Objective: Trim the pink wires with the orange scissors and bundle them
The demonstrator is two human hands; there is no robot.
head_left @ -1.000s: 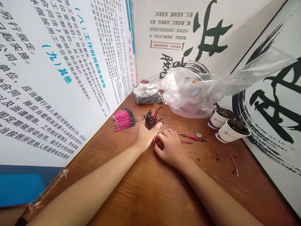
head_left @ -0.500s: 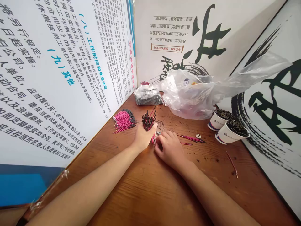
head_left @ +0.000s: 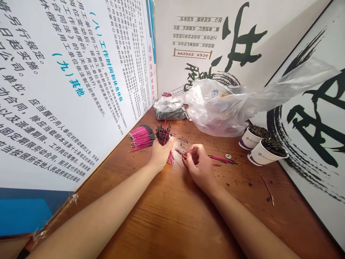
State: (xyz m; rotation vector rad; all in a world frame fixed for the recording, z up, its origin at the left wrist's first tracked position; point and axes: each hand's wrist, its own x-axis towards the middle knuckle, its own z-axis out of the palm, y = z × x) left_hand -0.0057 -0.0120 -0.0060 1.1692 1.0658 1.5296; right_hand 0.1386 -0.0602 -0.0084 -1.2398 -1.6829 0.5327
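My left hand (head_left: 162,153) is closed around an upright bundle of thin pink wires (head_left: 163,133) with black ends, which fan out above the fist. Pink ends show below the thumb. Just to the right, my right hand (head_left: 199,163) grips small scissors (head_left: 184,156) with orange-red handles, their blades pointing left toward the bundle but apart from it. A fanned pile of pink wires (head_left: 142,137) with black ends lies left of my left hand. A few loose wires (head_left: 222,159) rest beyond my right hand, beside a small pale ring (head_left: 228,156).
Two paper cups (head_left: 267,153) filled with dark pieces stand at the right. A clear plastic bag (head_left: 218,108) and a wrapped dark package (head_left: 169,109) sit at the back. Dark crumbs dot the wooden table (head_left: 161,223). One single wire (head_left: 266,189) lies far right. Printed boards (head_left: 81,72) enclose the table.
My left hand has shifted slightly left with the bundle. My right hand has drawn away to the right and turned, and the scissors in it now show.
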